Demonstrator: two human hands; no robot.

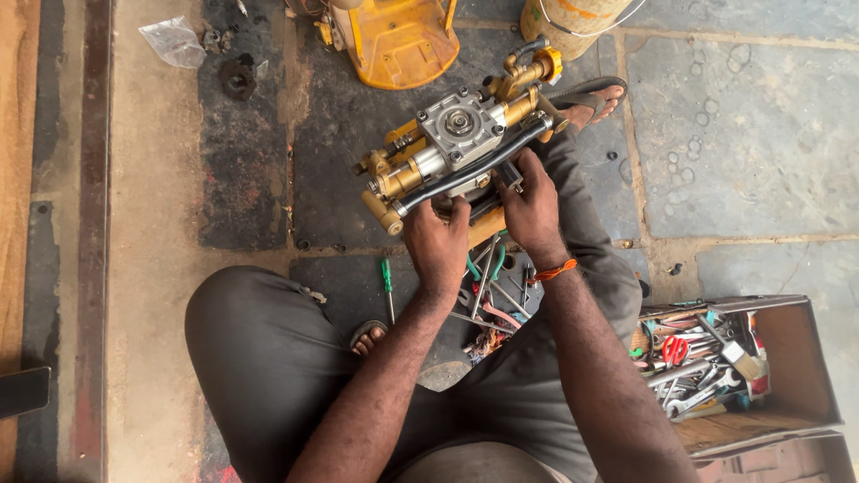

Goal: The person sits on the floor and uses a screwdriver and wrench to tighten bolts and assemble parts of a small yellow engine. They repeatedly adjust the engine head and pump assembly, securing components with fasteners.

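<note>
Pump point(456, 148) sits at 12 o'clock, both my hands clamped on it: left hand point(436, 240) steadying underneath, right hand point(533, 210) pinching the black hose point(465, 170).

The person is wearing dark grey trousers point(268, 358) and dark open sandals point(586, 94), one on each foot. An orange thread band point(553, 271) is circling the right wrist. Both forearms are showing bare, with no sleeves reaching them.
</note>
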